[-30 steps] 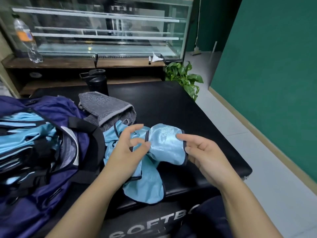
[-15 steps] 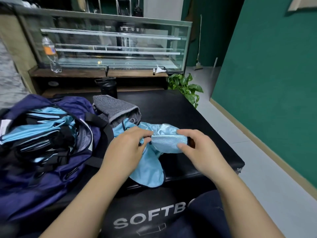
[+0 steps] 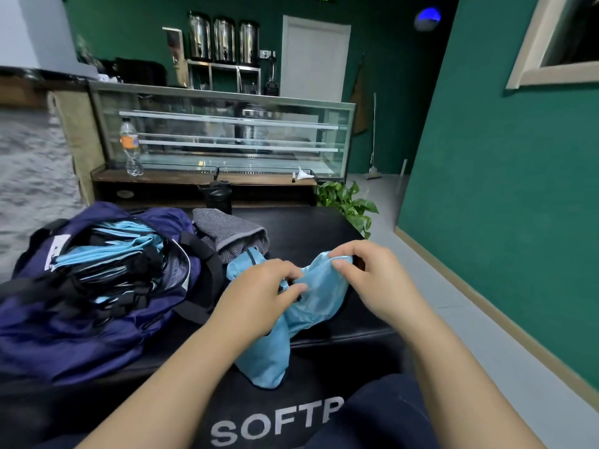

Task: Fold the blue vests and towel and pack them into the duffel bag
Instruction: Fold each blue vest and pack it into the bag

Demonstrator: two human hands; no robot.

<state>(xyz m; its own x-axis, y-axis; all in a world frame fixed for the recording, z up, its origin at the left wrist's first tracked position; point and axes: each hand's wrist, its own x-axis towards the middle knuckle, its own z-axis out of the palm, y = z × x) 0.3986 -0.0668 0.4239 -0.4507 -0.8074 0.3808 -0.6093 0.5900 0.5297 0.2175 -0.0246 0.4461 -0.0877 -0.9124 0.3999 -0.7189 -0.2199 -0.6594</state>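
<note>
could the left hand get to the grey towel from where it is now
Probably yes. The grey towel lies uncovered on the black surface just beyond the left hand, beside the duffel bag. But that hand grips the blue vest, so it must let go first.

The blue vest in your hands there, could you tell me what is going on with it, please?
A person is folding a blue vest on a black padded table. The left hand and right hand both pinch its upper edge, and its lower part hangs over the table's near edge. To the left, an open duffel bag already holds several blue vests. A grey towel lies behind the vest, not yet packed.
</note>
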